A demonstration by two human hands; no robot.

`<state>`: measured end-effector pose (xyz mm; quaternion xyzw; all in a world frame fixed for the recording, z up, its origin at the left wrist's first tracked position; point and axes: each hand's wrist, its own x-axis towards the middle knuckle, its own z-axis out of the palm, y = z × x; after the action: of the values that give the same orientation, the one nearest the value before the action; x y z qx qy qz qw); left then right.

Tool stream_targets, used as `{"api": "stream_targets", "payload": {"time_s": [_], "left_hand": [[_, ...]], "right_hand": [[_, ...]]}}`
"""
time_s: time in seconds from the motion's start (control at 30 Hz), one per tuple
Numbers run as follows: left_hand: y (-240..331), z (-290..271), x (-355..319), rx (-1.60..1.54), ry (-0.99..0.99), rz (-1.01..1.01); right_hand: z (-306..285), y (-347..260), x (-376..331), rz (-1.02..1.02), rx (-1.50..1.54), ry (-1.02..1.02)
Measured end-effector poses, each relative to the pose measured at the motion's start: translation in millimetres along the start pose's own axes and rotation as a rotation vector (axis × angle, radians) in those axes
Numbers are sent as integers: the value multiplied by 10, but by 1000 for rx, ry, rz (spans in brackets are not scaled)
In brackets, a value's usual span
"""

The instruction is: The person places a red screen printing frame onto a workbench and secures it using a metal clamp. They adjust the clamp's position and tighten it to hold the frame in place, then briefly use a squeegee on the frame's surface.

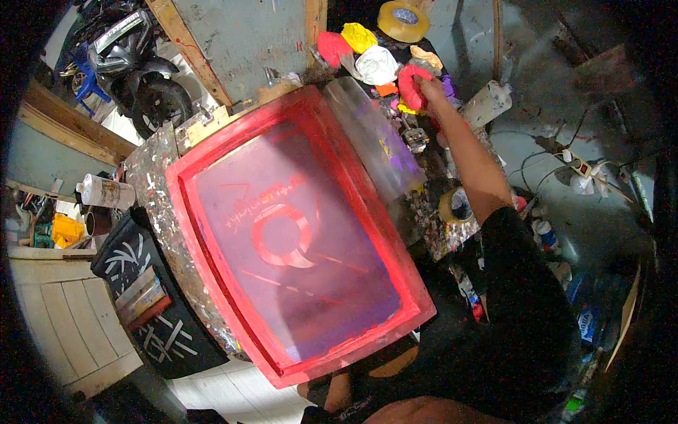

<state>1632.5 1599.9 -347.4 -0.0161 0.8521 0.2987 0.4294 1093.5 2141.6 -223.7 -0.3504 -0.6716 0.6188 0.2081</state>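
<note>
A red-framed printing screen (353,212) with purple mesh and a red ring design lies tilted on a paint-spattered table (157,185). My right hand (428,89) reaches past the frame's far right corner and closes on a red cloth (409,83) among a pile of rags. A blurred translucent sheet (367,138) with purple and yellow smears lies along the frame's right edge. My left hand is hidden; only a bit of forearm (339,392) shows under the frame's near edge.
Yellow (359,35), white (376,65) and red (332,46) rags lie near the cloth. Tape rolls sit at the top (402,20) and beside my arm (455,206). A white cylinder (487,103), a black bin (145,297) and a motorbike (134,67) stand around.
</note>
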Motion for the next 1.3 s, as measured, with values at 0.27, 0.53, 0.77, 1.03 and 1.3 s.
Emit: {"api": "stream_targets", "payload": {"time_s": [0.27,0.53,0.77,1.03,1.3], "left_hand": [[-244,-238,-188,-112,167,37],[-691,-767,-689,-179,382,98],[-1147,-1604,-1431,-696,705,-123],[-808,-1805,-1006,-946,754,105],[-857,-1711,-947,-804,947,200]], "right_hand": [[120,-256,-631,-397,-878,41],[-809,-273,-4023,-374,-832,-297],[-953,568,-4829,-478,-934,-334],[-1027,828,-4827,-462,-789,-357],[-1073,945,-4823,-564,-751,-294]]}}
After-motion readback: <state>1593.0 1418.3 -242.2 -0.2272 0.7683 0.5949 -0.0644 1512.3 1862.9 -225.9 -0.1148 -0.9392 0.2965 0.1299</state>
